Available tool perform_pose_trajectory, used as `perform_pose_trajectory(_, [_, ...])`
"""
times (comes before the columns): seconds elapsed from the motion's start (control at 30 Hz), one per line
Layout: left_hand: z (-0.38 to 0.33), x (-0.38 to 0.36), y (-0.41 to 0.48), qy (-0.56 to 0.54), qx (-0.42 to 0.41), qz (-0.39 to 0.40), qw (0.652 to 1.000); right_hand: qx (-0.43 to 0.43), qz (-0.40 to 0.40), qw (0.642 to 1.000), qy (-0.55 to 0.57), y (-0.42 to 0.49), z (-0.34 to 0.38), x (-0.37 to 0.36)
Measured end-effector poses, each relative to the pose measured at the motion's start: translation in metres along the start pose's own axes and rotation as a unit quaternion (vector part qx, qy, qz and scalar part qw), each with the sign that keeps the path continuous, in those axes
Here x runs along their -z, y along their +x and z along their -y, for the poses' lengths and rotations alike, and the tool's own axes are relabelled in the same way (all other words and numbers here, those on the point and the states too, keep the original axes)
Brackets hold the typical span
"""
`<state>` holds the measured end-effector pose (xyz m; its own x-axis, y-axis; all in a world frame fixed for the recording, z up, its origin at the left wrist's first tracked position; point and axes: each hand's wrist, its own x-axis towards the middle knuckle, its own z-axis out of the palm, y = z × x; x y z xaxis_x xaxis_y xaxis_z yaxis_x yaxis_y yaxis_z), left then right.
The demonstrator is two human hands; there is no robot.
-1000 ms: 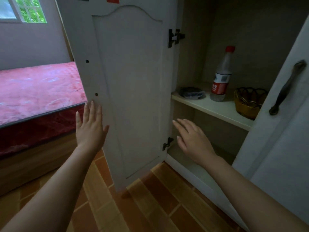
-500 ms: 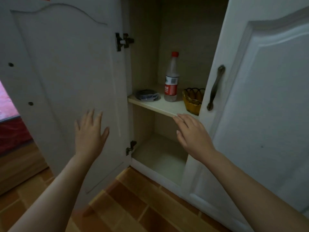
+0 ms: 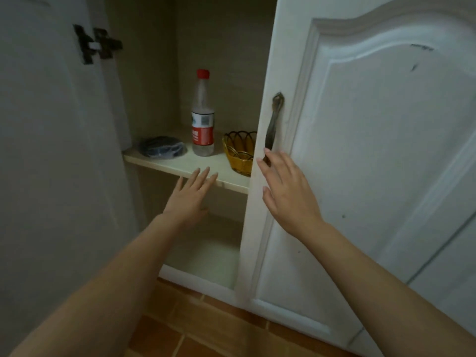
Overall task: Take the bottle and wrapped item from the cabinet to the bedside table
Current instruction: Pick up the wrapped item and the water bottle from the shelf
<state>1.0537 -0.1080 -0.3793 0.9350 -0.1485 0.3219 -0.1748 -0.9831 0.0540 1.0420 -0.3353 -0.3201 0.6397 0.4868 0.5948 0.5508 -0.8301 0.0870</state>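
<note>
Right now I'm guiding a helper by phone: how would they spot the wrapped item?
Look inside the open white cabinet, on its pale middle shelf. The dark bundle in clear plastic wrap lies flat at the left end, beside the upright red-capped clear bottle; it is the only low, dark thing.

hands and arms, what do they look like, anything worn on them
Both are bare. The left hand and right hand show no gloves, rings or bracelets that can be made out, and neither wrist carries a watch. No sleeve appears on either forearm up to the picture's edge. The fingernails look short and unpainted.
</note>
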Motion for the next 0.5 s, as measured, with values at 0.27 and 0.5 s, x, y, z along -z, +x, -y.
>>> perform_pose_trajectory(0.27, [0.001, -0.025, 0.03, -0.005, -0.006, 0.012, 1.0, -0.018, -0.062, 0.997, 0.037, 0.011, -0.002, -0.003])
perform_pose_trajectory(0.5, [0.005, -0.044, 0.035, -0.01, -0.005, -0.015, 1.0, -0.035, -0.084, 0.996, 0.013, 0.012, 0.004, -0.018])
